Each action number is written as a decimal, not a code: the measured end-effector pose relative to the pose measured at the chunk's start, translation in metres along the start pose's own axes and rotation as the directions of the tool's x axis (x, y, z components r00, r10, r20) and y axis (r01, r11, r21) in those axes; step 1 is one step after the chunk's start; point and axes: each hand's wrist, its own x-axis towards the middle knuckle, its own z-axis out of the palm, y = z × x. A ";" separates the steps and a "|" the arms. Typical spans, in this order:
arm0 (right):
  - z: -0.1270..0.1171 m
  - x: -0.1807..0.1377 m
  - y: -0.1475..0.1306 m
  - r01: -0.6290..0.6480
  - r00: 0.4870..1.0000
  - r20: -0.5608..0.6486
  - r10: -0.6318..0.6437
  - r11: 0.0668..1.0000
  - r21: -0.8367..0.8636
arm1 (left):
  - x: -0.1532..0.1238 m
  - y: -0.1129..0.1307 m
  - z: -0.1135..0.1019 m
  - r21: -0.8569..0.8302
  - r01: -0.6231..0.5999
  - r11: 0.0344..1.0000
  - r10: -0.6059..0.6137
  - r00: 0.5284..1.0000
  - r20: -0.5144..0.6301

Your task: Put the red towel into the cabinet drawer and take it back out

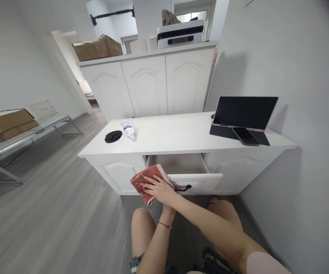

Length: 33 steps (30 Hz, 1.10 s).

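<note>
I sit in front of a low white cabinet (175, 133) whose middle drawer (204, 180) is pulled out, and the part of its inside that I can see is bare. My right hand (158, 189) lies flat, fingers stretched, on a folded red cloth (141, 180) at the drawer's left front corner, beside the black handle (184, 187). My left hand (167, 210), with a red string on the wrist, reaches up under the right hand. Its fingers are hidden.
A water bottle (128, 129) lies on the cabinet top beside a black round pad (113, 136). A tablet (244, 112) and a phone (245, 136) sit at the right end against the wall. Taller cabinets (153, 83) stand behind. A folding table (24, 133) stands left.
</note>
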 end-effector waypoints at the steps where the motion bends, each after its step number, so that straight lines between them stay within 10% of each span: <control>1: -0.002 -0.006 0.003 -0.022 0.999 0.033 0.021 0.999 0.047 | 0.001 -0.001 0.005 -0.002 -0.009 1.000 0.009 1.000 -0.004; 6: -0.011 -0.055 0.019 -0.168 0.983 0.102 0.153 0.974 0.154 | -0.003 -0.022 -0.013 -0.168 0.104 0.980 -0.079 0.986 0.148; 17: -0.007 -0.182 0.036 -0.474 0.878 -0.168 0.449 0.866 -0.162 | 0.003 -0.046 -0.043 -0.369 0.314 0.875 -0.169 0.912 0.375; 22: 0.013 -0.205 0.024 -0.684 0.690 -0.390 0.610 0.725 -0.077 | 0.001 -0.045 -0.043 -0.362 0.300 0.883 -0.175 0.924 0.340; 28: 0.055 -0.190 0.010 -0.811 0.330 -0.584 0.741 0.539 0.226 | 0.000 -0.044 -0.043 -0.373 0.315 0.873 -0.181 0.918 0.352; 31: 0.075 -0.175 0.006 -0.854 0.102 -0.487 0.867 0.327 0.404 | 0.000 -0.044 -0.043 -0.376 0.327 0.867 -0.191 0.915 0.355; 33: 0.083 -0.165 0.004 -0.877 0.074 -0.319 0.945 0.214 0.430 | -0.001 -0.041 -0.042 -0.385 0.345 0.856 -0.209 0.912 0.354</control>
